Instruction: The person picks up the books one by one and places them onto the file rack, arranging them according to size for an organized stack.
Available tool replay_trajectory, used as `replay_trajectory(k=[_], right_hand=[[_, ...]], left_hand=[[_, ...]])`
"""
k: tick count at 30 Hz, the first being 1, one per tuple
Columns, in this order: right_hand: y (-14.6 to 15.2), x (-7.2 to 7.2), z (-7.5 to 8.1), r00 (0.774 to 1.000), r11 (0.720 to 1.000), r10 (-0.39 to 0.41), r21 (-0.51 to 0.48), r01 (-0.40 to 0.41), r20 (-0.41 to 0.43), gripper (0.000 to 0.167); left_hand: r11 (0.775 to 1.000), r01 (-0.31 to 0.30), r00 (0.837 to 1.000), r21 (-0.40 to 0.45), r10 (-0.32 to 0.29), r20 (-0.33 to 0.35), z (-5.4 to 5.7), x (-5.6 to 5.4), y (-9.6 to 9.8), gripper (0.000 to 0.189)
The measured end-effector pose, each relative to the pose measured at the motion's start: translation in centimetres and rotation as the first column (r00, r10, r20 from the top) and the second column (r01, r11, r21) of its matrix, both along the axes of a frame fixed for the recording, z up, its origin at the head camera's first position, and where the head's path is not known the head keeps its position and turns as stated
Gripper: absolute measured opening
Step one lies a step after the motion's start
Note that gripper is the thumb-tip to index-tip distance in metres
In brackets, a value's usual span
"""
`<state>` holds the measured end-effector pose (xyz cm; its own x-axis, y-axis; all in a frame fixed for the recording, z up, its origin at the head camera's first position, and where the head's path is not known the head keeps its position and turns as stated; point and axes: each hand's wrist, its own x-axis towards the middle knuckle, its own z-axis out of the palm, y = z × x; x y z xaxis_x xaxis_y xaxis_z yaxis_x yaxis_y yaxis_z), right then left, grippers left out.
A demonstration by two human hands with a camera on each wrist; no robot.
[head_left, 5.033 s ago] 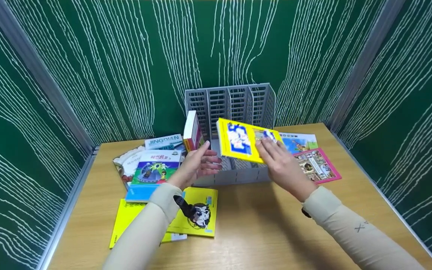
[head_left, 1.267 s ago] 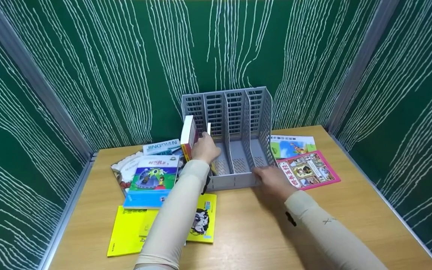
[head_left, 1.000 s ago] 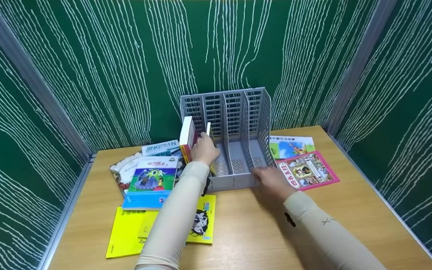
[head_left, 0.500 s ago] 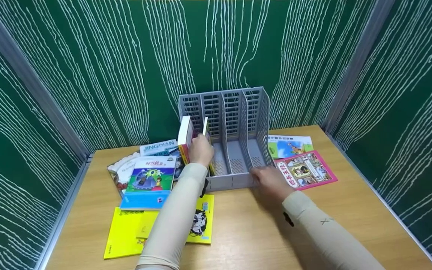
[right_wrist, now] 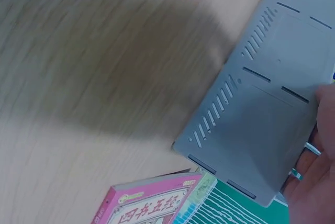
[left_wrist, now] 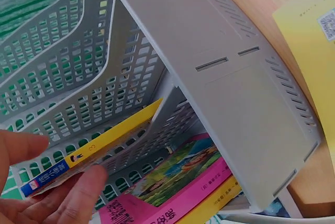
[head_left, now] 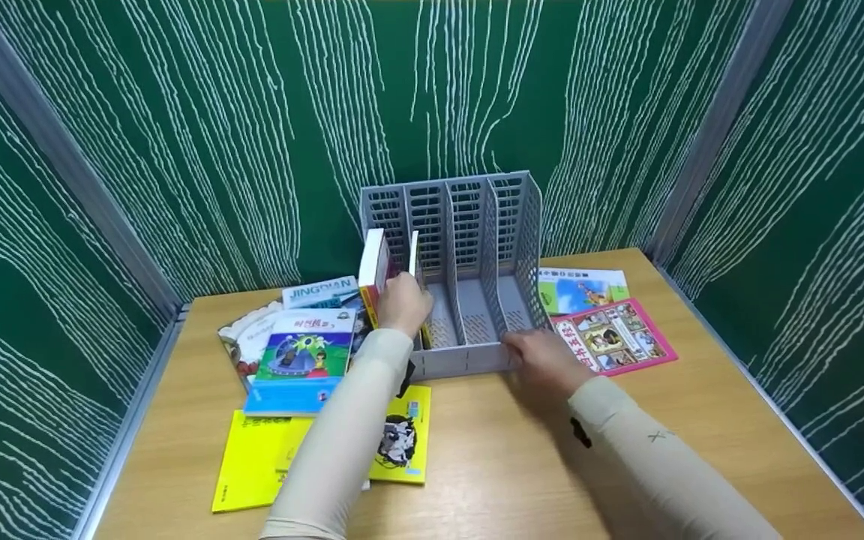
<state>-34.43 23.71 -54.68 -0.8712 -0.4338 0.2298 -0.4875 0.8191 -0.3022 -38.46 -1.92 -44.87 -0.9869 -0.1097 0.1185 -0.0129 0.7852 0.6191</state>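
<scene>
A grey file rack (head_left: 469,361) with several upright compartments stands at the back of the table. My left hand (head_left: 404,304) reaches into its second compartment from the left and holds a thin book with a yellow spine (left_wrist: 107,143), thumb on one side and fingers on the other. The book stands upright there, its white page edge (head_left: 414,253) showing above my hand. In the leftmost compartment are thick books (head_left: 373,262), one with a pink cover (left_wrist: 180,185). My right hand (head_left: 544,366) grips the rack's front edge near its right corner, fingers curled over the lip.
Left of the rack lie a blue-and-white picture book (head_left: 304,360), a JINGDIAN book (head_left: 319,292) and others, overlapping. Yellow books (head_left: 248,465) lie nearer the front. At right, a pink-bordered book (head_left: 619,337) overlaps a picture book (head_left: 586,289). Green walls enclose the table.
Five seconds ago my right hand carried a yellow book over the rack; a yellow-spined book now stands in the second compartment, under my left hand. My right hand has moved to the rack's front edge.
</scene>
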Motion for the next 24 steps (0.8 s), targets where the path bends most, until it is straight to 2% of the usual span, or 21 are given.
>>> replay_trajectory(k=[4, 8, 15, 20, 24], right_hand=[[0.7, -0.1, 1.2, 1.0, 1.0, -0.002, -0.019, 0.002, -0.007, 0.032], [2.2, -0.5, 1.9, 0.997, 0.998, -0.05, -0.041, 0.048, -0.062, 0.036], [5.8, -0.7, 2.7, 0.977, 0.972, -0.213, -0.091, 0.215, 0.028, 0.044], [8.2, -0.7, 2.4, 0.953, 0.951, -0.292, -0.083, 0.299, 0.086, 0.052], [10.0, -0.8, 1.8, 0.924, 0.927, -0.358, -0.063, 0.369, 0.136, 0.059]], left_hand=[[0.999, 0.04, 0.999, -0.024, -0.039, 0.015, 0.0, 0.6, -0.6, 0.017], [0.997, 0.079, 0.996, 0.009, -0.08, 0.027, -0.8, 1.5, -1.6, 0.024], [0.993, 0.119, 0.993, -0.001, -0.119, 0.025, -3.5, 3.2, -3.5, 0.051], [0.985, 0.168, 0.984, -0.024, -0.167, 0.057, -4.8, 4.1, -4.0, 0.058], [0.972, 0.212, 0.975, -0.099, -0.204, 0.092, -5.9, 4.5, -4.3, 0.06]])
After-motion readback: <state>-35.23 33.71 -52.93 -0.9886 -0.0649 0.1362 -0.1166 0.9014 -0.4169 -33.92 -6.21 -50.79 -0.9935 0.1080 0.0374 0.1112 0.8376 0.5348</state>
